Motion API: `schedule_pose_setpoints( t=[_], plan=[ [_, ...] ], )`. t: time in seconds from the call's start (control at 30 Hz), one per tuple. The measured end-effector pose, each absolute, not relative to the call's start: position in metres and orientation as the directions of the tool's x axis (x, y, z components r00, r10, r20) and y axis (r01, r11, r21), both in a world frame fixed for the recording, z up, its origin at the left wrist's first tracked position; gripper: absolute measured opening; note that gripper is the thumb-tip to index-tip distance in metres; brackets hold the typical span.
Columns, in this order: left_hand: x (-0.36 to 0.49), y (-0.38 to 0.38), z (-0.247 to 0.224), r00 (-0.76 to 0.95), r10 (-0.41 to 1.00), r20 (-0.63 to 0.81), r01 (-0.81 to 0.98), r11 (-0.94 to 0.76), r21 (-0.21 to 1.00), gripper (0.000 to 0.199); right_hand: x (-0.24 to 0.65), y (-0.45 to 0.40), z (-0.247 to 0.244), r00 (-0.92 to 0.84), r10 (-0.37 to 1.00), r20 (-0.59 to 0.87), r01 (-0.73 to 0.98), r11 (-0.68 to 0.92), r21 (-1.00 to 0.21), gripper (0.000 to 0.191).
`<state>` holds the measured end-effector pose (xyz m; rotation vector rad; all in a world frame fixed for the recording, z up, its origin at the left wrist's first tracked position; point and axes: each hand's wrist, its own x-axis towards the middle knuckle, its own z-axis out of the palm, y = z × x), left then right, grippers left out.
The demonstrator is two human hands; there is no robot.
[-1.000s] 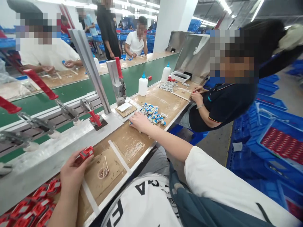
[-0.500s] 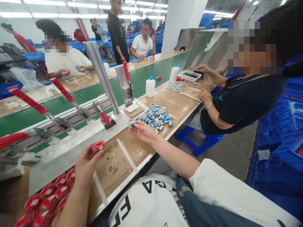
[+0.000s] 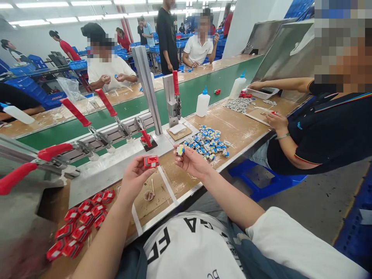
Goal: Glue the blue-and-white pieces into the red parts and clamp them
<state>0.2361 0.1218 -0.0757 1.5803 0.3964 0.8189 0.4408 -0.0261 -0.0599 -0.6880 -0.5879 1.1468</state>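
My left hand (image 3: 135,176) holds a red and grey part (image 3: 151,162) between thumb and fingers, its recessed side showing. Just to the right, my right hand (image 3: 193,162) pinches a small white, blue and yellow piece (image 3: 180,150). The two parts are apart. Behind my right hand lies a pile of blue and white pieces (image 3: 205,139) on the brown bench. Several red parts (image 3: 80,232) lie in rows at the lower left, beside my left forearm. A small round cup (image 3: 149,195) with a swab in it rests below my hands.
Red-handled toggle clamps (image 3: 100,135) line a metal rail at the left, with another clamp (image 3: 175,97) on an upright plate. A white bottle (image 3: 202,102) stands behind the pile. A person (image 3: 328,128) works at the right near grey pieces (image 3: 240,104). Others sit across the green belt (image 3: 186,91).
The camera view has shifted left. My hands have come nearer each other, and both held parts are turned more toward the camera. The person at the right has an arm reaching into the white tray.
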Motion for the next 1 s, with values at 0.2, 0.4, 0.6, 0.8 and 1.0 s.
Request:
schedule_pose_setpoints(
  t=[0.2, 0.4, 0.6, 0.8, 1.0],
  plan=[
    [0.242, 0.117, -0.073, 0.715, 0.639, 0.285, -0.205, -0.198, 0.959, 0.061, 0.437, -0.034, -0.050, 0.281, 0.960, 0.020, -0.607, 0.194, -0.771, 0.028],
    [0.245, 0.113, -0.074, 0.755, 0.577, 0.311, -0.254, -0.180, 0.950, 0.058, 0.432, -0.039, -0.052, 0.341, 0.937, 0.078, -0.484, 0.246, -0.840, 0.040],
    [0.244, 0.110, -0.075, 0.775, 0.543, 0.323, -0.292, -0.146, 0.945, 0.059, 0.428, -0.043, -0.054, 0.469, 0.804, 0.365, 0.035, 0.396, -0.917, 0.041],
    [0.244, 0.107, -0.065, 0.862, 0.475, 0.177, -0.231, 0.056, 0.971, 0.051, 0.438, -0.050, -0.042, 0.197, 0.699, 0.687, 0.598, 0.469, -0.650, 0.028],
    [0.247, 0.108, -0.066, 0.955, 0.287, -0.068, -0.060, 0.412, 0.909, 0.049, 0.458, -0.049, -0.024, -0.254, 0.537, 0.804, 0.725, 0.656, -0.209, 0.030]
  ],
)
